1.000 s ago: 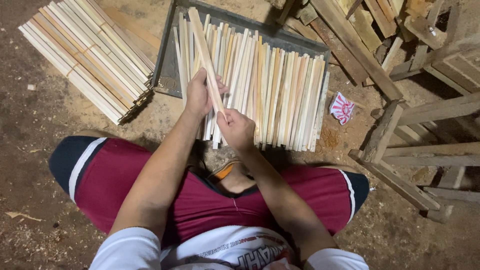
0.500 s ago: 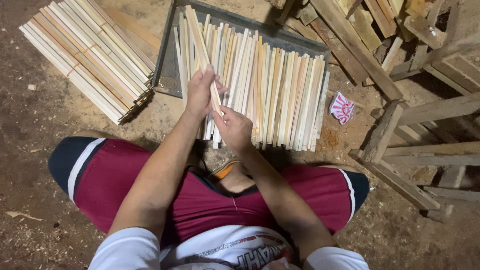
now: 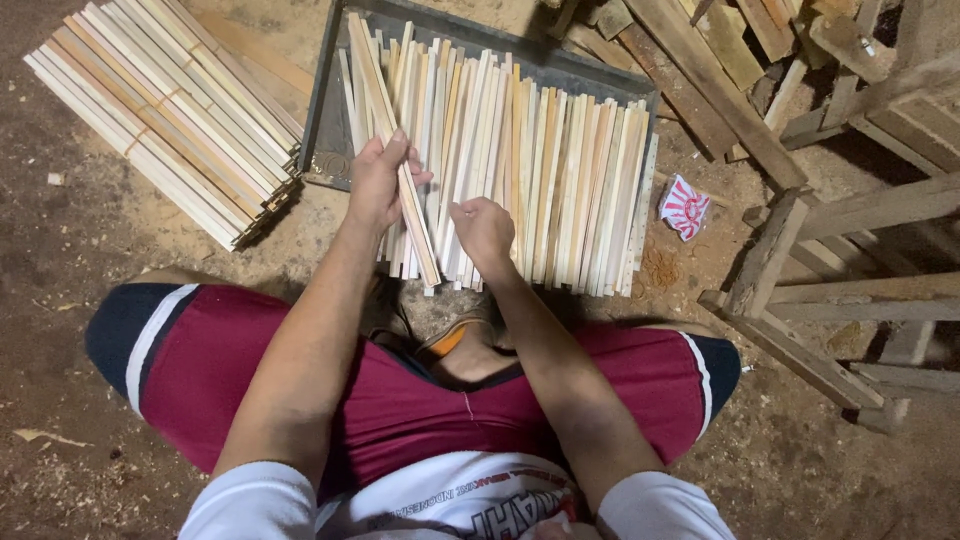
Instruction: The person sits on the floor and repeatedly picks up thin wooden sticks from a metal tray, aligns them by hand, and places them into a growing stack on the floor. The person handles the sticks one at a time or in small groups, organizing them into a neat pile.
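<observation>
**Sorting wooden slats on a tray**

Left hand: fingers closed around one slat, now swung slightly nearer the knees. Right hand: fingers curled onto the slat row beside it, in the dark tray. A bundled stack lies left of the fingers.

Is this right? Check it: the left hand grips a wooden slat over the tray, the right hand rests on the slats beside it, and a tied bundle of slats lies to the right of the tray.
One slip. The bundle lies to the left of the tray, as the head view shows. The rest holds: the left hand grips a slat over the tray, and the right hand rests on the slats beside it.
</observation>
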